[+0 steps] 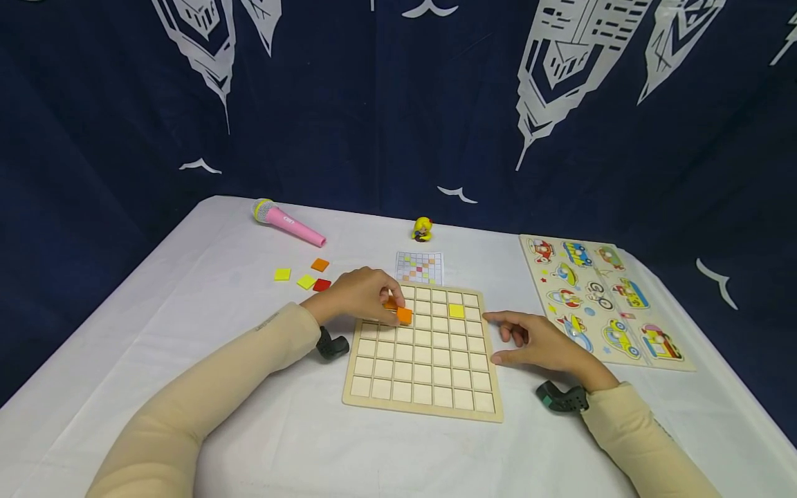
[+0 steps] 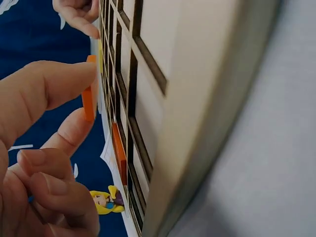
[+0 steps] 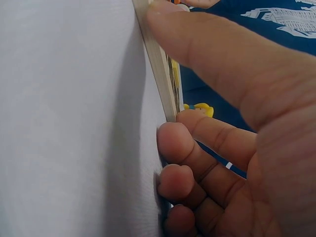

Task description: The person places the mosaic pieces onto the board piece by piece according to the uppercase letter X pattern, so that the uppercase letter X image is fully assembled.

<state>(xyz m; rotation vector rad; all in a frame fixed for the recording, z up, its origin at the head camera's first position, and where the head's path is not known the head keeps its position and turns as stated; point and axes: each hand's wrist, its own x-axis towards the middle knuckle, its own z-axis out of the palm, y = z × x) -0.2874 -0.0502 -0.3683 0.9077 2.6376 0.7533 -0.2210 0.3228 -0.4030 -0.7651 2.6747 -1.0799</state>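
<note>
Between the thumb and index finger of my left hand (image 1: 364, 296) is a square orange tile (image 1: 404, 316), pinched by its edges. In the left wrist view this tile (image 2: 88, 102) is tilted just off the surface of a wooden grid board (image 1: 422, 373). A second orange tile (image 2: 118, 153) lies in the board's grid, partly hidden by my left hand in the head view. Farther right in the grid sits a yellow tile (image 1: 456, 310). My right hand (image 1: 540, 340) rests at the board's right side, thumb and index fingertip touching its edge, other fingers loosely bent.
Left of the board lie two yellow tiles (image 1: 306, 281), an orange tile (image 1: 320, 264) and a red tile (image 1: 322, 285). Behind the board are a pattern card (image 1: 420, 268) and a yellow-haired figurine (image 1: 422, 229). A pink microphone (image 1: 289, 223) and a vehicle puzzle board (image 1: 599, 297) flank them.
</note>
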